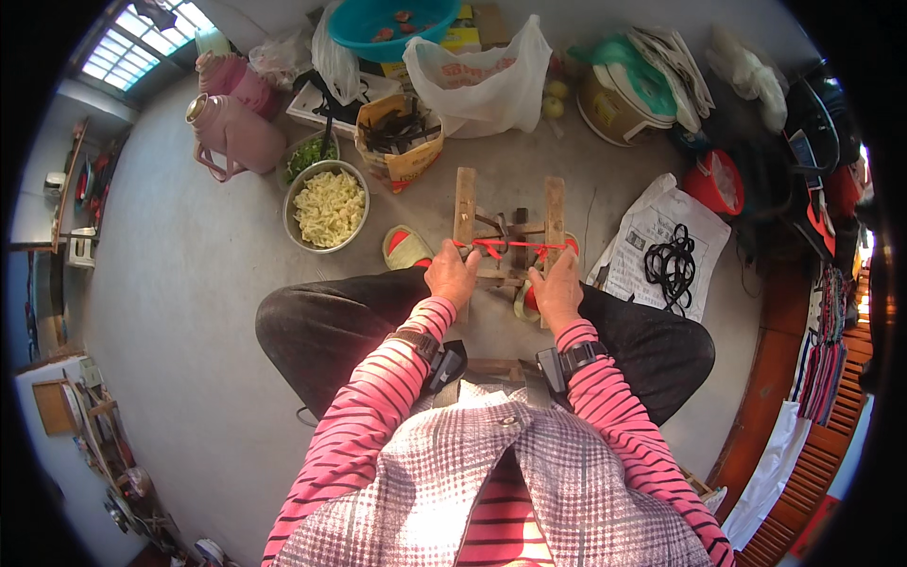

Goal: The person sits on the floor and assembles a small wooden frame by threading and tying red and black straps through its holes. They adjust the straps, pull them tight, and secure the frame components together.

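A wooden frame with two upright posts [464,203] stands on the floor between my feet. Across it, in front of the posts, runs a thin red cord [515,244] with what looks like a knot near its left part. My left hand [453,274] pinches the cord's left end by the left post. At the right post, my right hand [559,286] has its fingers closed on the other end. A dark metal piece [503,223] sits on the frame behind the cord. What the fingertips do in detail is partly hidden.
A metal bowl of pale chopped food [327,206] sits left, near a box of dark strips [401,142]. Pink thermos flasks [236,132] stand farther left. Right, a coil of black cord [670,269] lies on a white sack [631,248]. A white plastic bag [482,90] stands behind the frame.
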`<state>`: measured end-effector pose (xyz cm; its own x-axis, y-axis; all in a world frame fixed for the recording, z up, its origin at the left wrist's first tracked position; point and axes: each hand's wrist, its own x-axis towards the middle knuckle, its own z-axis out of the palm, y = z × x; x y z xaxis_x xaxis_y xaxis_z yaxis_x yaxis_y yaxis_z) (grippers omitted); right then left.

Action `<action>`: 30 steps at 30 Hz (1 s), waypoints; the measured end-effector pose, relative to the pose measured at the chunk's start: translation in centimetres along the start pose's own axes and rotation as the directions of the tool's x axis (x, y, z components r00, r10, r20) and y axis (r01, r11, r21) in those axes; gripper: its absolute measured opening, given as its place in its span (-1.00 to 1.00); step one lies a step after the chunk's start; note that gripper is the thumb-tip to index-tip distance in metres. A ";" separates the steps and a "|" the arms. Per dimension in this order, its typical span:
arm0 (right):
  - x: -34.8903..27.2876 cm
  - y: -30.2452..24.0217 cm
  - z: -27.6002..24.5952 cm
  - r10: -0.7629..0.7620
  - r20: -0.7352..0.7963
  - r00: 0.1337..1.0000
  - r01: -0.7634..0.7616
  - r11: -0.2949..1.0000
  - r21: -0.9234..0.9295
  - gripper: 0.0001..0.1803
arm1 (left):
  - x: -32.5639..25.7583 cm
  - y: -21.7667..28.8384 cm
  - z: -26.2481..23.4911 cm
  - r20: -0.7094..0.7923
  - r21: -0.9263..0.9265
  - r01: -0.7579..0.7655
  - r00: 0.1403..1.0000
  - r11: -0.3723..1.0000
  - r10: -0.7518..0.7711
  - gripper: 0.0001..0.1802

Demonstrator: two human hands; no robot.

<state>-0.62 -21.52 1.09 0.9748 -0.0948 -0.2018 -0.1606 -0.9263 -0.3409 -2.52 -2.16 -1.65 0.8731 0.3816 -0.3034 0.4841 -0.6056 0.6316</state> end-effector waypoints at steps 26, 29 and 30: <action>2.0 3.0 2.1 -0.048 -0.019 0.999 0.049 0.996 0.074 -0.31 | 0.1 0.5 0.3 -0.032 0.037 0.076 0.997 0.996 -0.075 -0.43; 2.0 3.2 2.2 -0.049 0.006 0.999 0.048 0.994 0.095 -0.31 | -0.2 0.3 0.3 -0.032 0.022 0.081 0.996 0.997 -0.080 -0.44; 2.0 3.3 2.2 -0.070 -0.013 0.997 0.071 0.992 0.104 -0.31 | -0.1 0.3 0.4 -0.027 0.034 0.081 0.996 0.996 -0.080 -0.44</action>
<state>0.48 -23.93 -2.47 0.9856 -0.0340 -0.1656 -0.1059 -0.8875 -0.4484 -2.49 -2.62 -1.70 0.8296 0.4478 -0.3335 0.5550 -0.5960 0.5803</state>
